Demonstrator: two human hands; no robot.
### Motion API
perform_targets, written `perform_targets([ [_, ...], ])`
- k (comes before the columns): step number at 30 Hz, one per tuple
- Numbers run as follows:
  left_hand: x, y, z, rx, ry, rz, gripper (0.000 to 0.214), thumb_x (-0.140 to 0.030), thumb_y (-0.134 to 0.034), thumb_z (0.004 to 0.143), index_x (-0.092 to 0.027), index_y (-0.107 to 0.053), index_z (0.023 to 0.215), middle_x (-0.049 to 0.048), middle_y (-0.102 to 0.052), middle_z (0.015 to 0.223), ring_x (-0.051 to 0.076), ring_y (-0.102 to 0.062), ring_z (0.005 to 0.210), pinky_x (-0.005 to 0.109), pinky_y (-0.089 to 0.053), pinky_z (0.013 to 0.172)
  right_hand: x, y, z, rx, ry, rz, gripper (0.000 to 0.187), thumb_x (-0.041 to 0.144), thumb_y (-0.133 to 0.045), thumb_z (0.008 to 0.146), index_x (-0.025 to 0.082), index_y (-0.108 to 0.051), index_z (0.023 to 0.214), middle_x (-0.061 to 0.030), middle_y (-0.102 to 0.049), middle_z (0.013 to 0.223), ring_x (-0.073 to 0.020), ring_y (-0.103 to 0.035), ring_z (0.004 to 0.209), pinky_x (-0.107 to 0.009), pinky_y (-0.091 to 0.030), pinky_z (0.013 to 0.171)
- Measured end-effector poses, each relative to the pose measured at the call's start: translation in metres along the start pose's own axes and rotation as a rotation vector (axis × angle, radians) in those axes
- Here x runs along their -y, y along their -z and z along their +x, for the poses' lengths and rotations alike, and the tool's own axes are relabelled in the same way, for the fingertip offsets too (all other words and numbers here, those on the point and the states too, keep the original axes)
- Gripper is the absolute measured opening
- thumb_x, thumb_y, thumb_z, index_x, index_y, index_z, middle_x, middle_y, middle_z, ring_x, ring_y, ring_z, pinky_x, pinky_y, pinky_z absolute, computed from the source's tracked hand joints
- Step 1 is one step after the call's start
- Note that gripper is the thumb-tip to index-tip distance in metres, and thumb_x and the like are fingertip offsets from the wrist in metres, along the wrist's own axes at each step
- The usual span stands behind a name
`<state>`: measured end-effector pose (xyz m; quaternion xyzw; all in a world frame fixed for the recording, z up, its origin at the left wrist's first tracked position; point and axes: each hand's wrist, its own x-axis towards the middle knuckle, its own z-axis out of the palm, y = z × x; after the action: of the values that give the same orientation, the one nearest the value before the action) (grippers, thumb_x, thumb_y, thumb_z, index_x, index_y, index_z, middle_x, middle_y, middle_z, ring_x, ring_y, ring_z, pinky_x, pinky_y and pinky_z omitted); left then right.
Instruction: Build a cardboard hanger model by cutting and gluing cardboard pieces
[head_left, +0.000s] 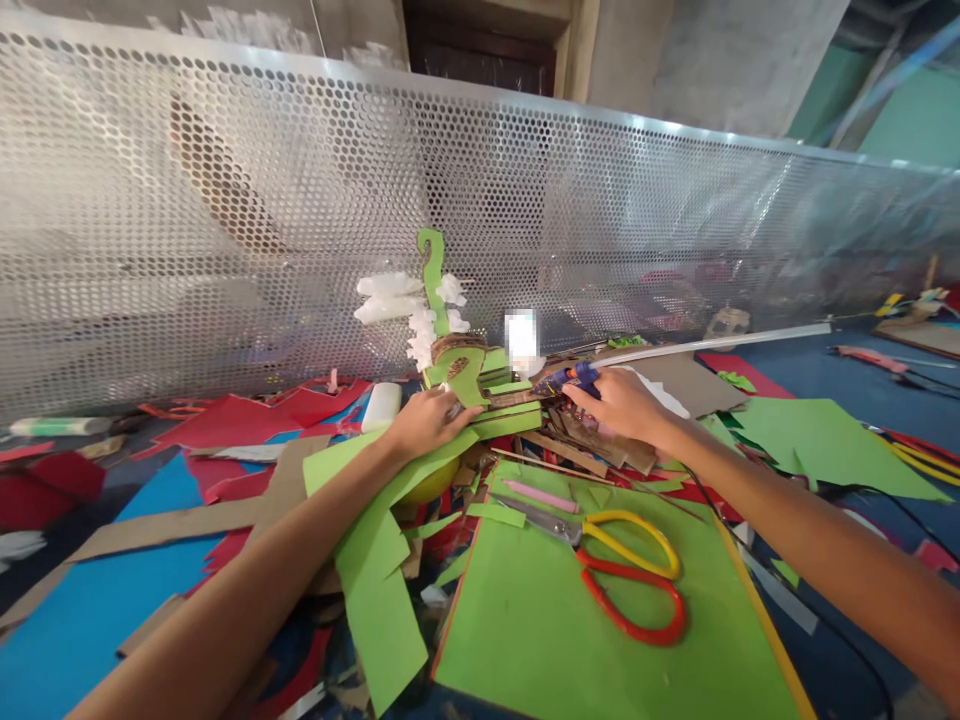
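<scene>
Shiny perforated screen [315, 190] before grey wall [705, 60] and dark framed opening [480, 58], teal surface [919, 115] upper right.

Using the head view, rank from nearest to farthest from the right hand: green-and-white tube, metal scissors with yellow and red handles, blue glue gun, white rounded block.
From the right hand:
1. Blue glue gun: in its grip.
2. Scissors: below it, on the green sheet.
3. White rounded block: leftward, near the left hand.
4. Green-and-white tube: far left.

Remotely, I see a shiny perforated metal panel [480, 180] at twelve o'clock, a smooth plastic glue gun [576, 376] at three, metal scissors [576, 534] with glossy plastic handles [649, 637] on matt green paper [525, 630] at five, and dull cardboard [180, 525] at eight.
</scene>
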<state>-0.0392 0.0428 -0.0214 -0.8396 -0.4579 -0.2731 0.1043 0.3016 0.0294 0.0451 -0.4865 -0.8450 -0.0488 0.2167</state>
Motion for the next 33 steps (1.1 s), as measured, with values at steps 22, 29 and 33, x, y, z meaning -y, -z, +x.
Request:
perform_targets([
  [22, 0.002, -0.002, 0.0, 0.002, 0.002, 0.034, 0.054, -0.059, -0.048, 0.102, -0.021, -0.055, 0.064, 0.0067, -0.06, 0.062, 0.02, -0.06, 0.059, 0.032, -0.036, 0.058, 0.031, -0.017, 0.019, 0.025, 0.097, 0.114, 0.052, 0.057, -0.044, 0.103, 0.02, -0.071, 0.079, -0.0083, -0.071, 0.076, -0.022, -0.062, 0.071, -0.031, -0.035, 0.065],
  [29, 0.001, -0.002, 0.0, 0.0, 0.016, 0.02, 0.054, -0.06, -0.05, 0.101, -0.02, -0.056, 0.065, 0.0061, -0.06, 0.062, 0.02, -0.06, 0.06, 0.031, -0.036, 0.058, 0.037, -0.013, 0.02, 0.057, 0.146, 0.184, 0.047, 0.053, -0.045, 0.103, 0.02, -0.068, 0.079, -0.0072, -0.068, 0.076, -0.02, -0.058, 0.069, -0.031, -0.034, 0.065],
  [33, -0.001, -0.001, 0.001, -0.004, 0.003, 0.011, 0.057, -0.063, -0.045, 0.102, -0.02, -0.056, 0.065, 0.006, -0.059, 0.06, 0.02, -0.061, 0.06, 0.031, -0.037, 0.059, 0.025, -0.009, 0.012, 0.046, 0.067, 0.118, 0.047, 0.054, -0.043, 0.103, 0.021, -0.069, 0.082, -0.0074, -0.069, 0.077, -0.0207, -0.059, 0.069, -0.031, -0.033, 0.063],
])
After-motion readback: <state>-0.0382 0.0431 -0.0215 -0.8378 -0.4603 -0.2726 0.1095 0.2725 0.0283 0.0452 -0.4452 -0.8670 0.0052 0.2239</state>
